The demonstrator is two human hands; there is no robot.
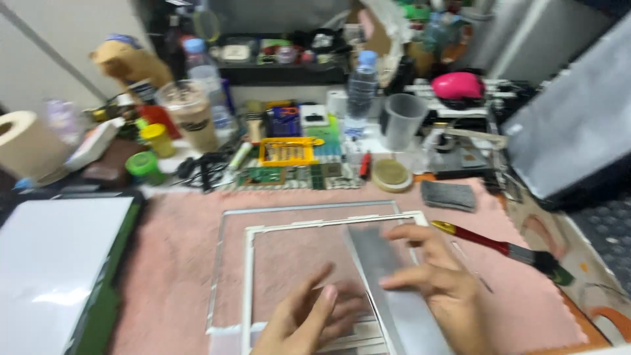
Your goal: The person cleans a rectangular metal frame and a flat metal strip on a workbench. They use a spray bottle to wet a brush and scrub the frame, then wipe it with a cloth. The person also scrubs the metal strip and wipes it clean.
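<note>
White panel [49,263]: lies flat at the far left, on the edge of the pink cloth [171,263].
Frames: a grey frame [220,263] and a white frame [248,283] inside it lie flat on the cloth.
Left hand [309,322]: blurred, fingers loose and spread, resting on the white frame's lower part; it grasps nothing.
Metal strip [388,276]: grey, lies aslant across the white frame's right side.
Right hand [440,283]: fingers extended, tips pressing on the strip; not clenched.
Brush [506,250]: red-handled, lies on the cloth just right of the right hand.
</note>
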